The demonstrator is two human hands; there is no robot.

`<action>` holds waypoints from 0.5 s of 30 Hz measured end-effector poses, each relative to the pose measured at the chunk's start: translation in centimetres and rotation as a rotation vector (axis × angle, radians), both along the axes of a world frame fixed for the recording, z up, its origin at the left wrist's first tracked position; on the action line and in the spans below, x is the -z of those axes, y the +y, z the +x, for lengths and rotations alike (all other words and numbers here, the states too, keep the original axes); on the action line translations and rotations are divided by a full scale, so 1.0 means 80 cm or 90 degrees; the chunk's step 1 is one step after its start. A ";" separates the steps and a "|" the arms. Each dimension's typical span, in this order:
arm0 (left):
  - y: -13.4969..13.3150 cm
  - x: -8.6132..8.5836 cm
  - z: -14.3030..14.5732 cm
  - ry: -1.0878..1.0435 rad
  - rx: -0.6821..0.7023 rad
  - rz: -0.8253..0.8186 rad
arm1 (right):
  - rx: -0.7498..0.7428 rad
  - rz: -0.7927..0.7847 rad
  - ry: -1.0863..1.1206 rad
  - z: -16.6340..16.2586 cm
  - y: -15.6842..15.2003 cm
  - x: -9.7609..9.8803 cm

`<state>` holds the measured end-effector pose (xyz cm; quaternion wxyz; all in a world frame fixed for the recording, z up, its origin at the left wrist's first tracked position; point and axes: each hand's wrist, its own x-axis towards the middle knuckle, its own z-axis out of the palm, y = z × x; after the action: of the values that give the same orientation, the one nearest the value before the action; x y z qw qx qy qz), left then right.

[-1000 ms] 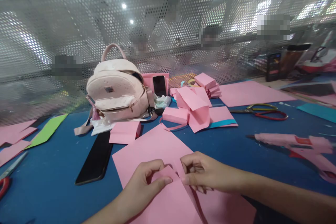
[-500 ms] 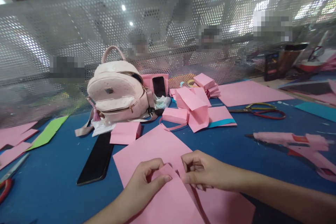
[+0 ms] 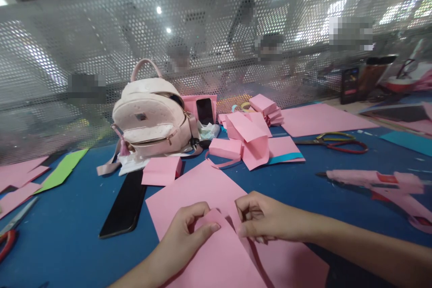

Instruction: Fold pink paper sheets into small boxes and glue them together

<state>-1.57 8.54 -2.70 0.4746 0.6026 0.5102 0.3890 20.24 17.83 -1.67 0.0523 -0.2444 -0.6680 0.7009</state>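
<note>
A large pink paper sheet point(image 3: 199, 189) lies on the blue table point(image 3: 67, 234) right in front of me. My left hand point(image 3: 185, 234) pinches a folded flap of this sheet between thumb and fingers. Beside it, my right hand point(image 3: 263, 218) is curled, its fingertips pressing down on the sheet's fold. The two hands almost touch at the crease.
A black phone point(image 3: 124, 207) lies left of the sheet. Behind stand a pale pink backpack point(image 3: 151, 114), a second phone point(image 3: 204, 110) and folded pink paper pieces point(image 3: 251, 137). Scissors point(image 3: 337, 142) and a pink glue gun point(image 3: 374, 180) lie at right; a perforated metal screen point(image 3: 101, 31) backs the table.
Both hands stay on the fold, with only small finger shifts. The view has moved slightly.
</note>
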 end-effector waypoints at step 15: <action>0.001 -0.001 0.000 -0.025 -0.013 -0.001 | -0.032 -0.048 -0.034 0.005 0.004 -0.001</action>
<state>-1.57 8.65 -2.60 0.4807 0.5892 0.5073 0.4055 20.65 18.15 -1.63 0.0077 -0.2484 -0.6480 0.7200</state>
